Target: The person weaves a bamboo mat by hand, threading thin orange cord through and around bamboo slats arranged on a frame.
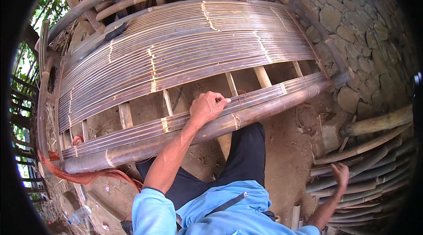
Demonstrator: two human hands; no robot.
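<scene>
My left hand (208, 106) is closed in a pinch over the narrow front strip of bamboo slats (132, 134). What its fingertips grip is too small to make out. Close to them, a thin reddish cord (241, 95) loops round the slats. The strip lies along a thick bamboo pole (194, 136) at the bench's near edge. Out to the right, above stacked bamboo poles (365, 180), my right hand (340, 175) is raised with its fingers curled. Anything inside it is hidden. A wider panel of slats (176, 45), bound with pale lashings, covers the back of the bench.
Crosspieces (125, 115) show in the gap between panel and strip. A bundle of reddish fibre (92, 175) hangs at the left corner. A dark-handled tool (116, 31) lies on the panel. A plastic bottle (79, 215) is on the ground; a stone wall (348, 28) stands right.
</scene>
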